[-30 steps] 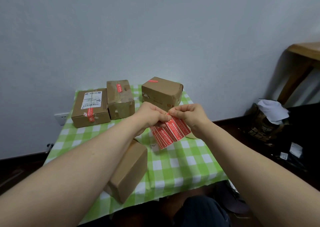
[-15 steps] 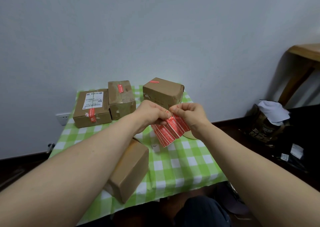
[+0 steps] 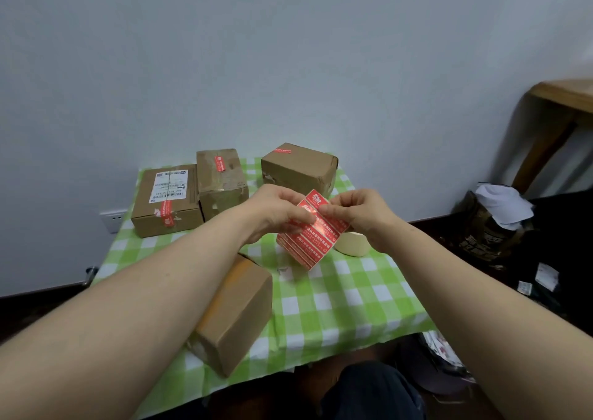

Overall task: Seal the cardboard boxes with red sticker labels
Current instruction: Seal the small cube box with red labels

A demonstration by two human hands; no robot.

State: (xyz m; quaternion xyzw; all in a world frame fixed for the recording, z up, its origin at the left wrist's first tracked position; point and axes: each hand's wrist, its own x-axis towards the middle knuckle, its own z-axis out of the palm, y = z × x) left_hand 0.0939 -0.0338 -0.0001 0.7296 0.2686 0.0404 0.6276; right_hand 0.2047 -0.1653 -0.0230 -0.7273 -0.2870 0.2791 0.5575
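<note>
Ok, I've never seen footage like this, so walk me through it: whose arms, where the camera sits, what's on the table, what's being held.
There is no machine here. The arms belong to a person, and the single camera is worn on their head, looking forward and down, so you see both forearms reaching away from you.

The left hand and right hand together pinch a strip of red stickers above a table with a green checked cloth. The right hand seems to be peeling one sticker off the top.

Four cardboard boxes lie on the table. Three at the back, the left box, middle box and right box, each already carry a red sticker. The near box, partly under the left forearm, shows none.
</note>
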